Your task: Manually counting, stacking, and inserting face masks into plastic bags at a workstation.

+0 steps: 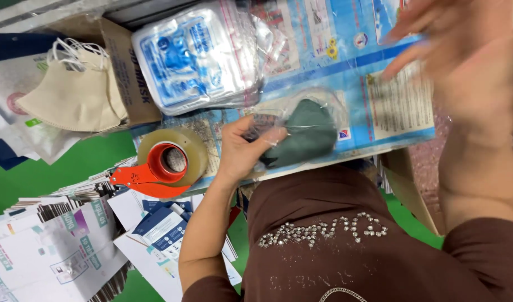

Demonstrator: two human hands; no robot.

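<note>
Nearest the lens is the person's brown top with a line of small silver studs (323,230); both bare forearms rise from it toward the work surface.

Left hand (242,150): closed on the near edge of a clear plastic sleeve (293,120), thumb and fingers pinching it where a dark green folded fabric face mask (307,134) sits inside. The mask appears already in the sleeve. Whether the sleeve's mouth is sealed cannot be told from this view.

Right hand (463,50): raised above the surface, fingers spread, heavily blurred; it holds nothing that can be made out. It is well apart from the mask, up and to the right of it.

Position of the item: the bagged mask lies on a blue printed sheet (374,112), just in front of the person's chest, under the left hand's fingertips.

Surroundings: a roll of clear packing tape in an orange-red hand dispenser (161,165) stands just left of the left hand, untouched. Beyond it lie a stack of blue-printed clear packets (195,56) and cream face masks (72,95) beside a cardboard box (128,72). Flat white printed cartons (61,246) are heaped at lower left on a green surface (44,173).
</note>
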